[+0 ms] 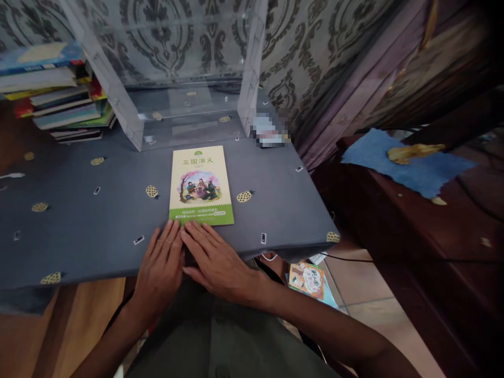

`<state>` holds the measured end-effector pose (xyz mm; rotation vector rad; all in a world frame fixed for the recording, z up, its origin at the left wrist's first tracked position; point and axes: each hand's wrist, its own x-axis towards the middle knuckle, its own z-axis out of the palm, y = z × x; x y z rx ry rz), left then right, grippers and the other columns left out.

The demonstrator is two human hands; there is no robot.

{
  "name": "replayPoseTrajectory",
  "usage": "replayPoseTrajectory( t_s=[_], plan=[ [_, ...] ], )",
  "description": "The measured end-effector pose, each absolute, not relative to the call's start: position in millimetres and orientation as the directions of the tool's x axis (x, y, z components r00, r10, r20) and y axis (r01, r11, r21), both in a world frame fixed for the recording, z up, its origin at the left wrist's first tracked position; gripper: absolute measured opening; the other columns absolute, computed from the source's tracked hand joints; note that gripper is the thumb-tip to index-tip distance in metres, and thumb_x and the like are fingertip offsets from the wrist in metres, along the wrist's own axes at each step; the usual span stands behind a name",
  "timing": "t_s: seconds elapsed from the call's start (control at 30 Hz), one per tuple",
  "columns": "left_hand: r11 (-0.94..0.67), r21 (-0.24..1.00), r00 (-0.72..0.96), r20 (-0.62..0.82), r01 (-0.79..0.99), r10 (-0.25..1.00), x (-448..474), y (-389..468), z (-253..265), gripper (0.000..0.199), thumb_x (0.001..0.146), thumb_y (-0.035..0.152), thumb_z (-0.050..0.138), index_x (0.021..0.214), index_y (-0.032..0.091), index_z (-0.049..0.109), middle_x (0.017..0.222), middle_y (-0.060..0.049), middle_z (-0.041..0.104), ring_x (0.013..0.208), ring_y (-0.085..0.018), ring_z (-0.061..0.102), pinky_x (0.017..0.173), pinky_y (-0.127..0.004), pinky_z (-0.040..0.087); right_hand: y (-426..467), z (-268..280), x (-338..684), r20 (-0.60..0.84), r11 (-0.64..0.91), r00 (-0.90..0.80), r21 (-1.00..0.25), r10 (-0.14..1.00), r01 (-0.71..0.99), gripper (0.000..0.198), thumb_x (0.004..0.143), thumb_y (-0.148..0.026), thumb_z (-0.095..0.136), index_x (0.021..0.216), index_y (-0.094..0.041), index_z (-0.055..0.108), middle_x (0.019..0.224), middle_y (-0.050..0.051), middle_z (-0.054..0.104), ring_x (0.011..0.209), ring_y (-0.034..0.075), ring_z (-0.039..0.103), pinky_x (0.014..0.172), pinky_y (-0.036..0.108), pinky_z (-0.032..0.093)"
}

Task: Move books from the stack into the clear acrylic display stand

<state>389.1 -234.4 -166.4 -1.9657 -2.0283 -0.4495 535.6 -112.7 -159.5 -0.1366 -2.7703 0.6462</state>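
Observation:
A paperback book (201,181) with a cream and green cover lies flat on the table, its illustration of seated figures facing up. My left hand (162,260) rests palm down at the table's front edge, fingers stretched out, tips by the book's lower left corner. Beside it my right hand (214,260) also lies flat, with its fingertips at the book's bottom edge. Both hands are open and hold nothing. The two hands nearly touch at the index fingers. Whether the fingertips press on the cover or only meet its edge, I cannot tell.
A clear plastic shelf (125,118) stands behind the book on the grey tablecloth (110,220). At the left is a stack of books (66,94). A small blurred packet (270,131) lies right of the shelf. A blue cloth (409,163) covers dark furniture, and books (307,281) lie below.

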Motion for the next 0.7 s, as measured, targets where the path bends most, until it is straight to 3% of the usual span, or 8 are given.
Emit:
replayPoseTrajectory(
  t_s=[0.2, 0.37, 0.6, 0.7],
  plan=[
    [0.033, 0.037, -0.046, 0.423, 0.999, 0.905, 390.3, -230.4, -160.3, 0.047, 0.098, 0.013, 0.047, 0.144, 0.007, 0.048, 0.139, -0.021, 0.062, 0.136, -0.030, 0.054, 0.116, -0.050, 0.037, -89.4, -163.1, 569.0, 0.284, 0.909, -0.909, -0.371, 0.306, 0.190, 0.055, 0.104, -0.027, 0.044, 0.154, -0.004, 0.034, 0.157, 0.022, 0.042, 0.152, 0.027, 0.029, 0.124, 0.052, 0.033],
    [0.017, 0.096, -0.057, 0.435, 0.995, 0.899, 379.0, -222.9, -154.0, 0.040, 0.099, 0.016, 0.049, 0.138, 0.011, 0.054, 0.134, -0.015, 0.066, 0.129, -0.027, 0.059, 0.115, -0.047, 0.038, -57.3, -163.6, 575.2, 0.295, 0.885, -0.873, -0.384, 0.388, 0.263, 0.053, 0.105, -0.027, 0.041, 0.155, -0.012, 0.036, 0.156, 0.017, 0.046, 0.149, 0.025, 0.038, 0.122, 0.052, 0.034],
    [0.107, 0.254, -0.189, 0.324, 0.961, 0.927, 341.3, -190.0, -160.3, 0.043, 0.103, 0.037, 0.041, 0.141, 0.020, 0.053, 0.150, -0.012, 0.054, 0.138, -0.028, 0.051, 0.112, -0.049, 0.045, 26.3, -152.9, 511.0, 0.142, 0.840, -0.901, -0.443, 0.411, 0.313, 0.051, 0.106, -0.039, 0.039, 0.147, -0.011, 0.049, 0.155, 0.019, 0.046, 0.150, 0.029, 0.035, 0.122, 0.053, 0.032],
    [0.165, 0.294, -0.245, 0.259, 0.941, 0.934, 319.4, -160.0, -164.1, 0.048, 0.103, 0.043, 0.038, 0.141, 0.019, 0.054, 0.148, -0.014, 0.055, 0.139, -0.031, 0.050, 0.113, -0.053, 0.043, 60.7, -148.9, 474.6, 0.093, 0.809, -0.882, -0.451, 0.462, 0.377, 0.048, 0.105, -0.036, 0.042, 0.144, -0.009, 0.051, 0.156, 0.020, 0.044, 0.151, 0.029, 0.033, 0.122, 0.051, 0.030]
  ],
)
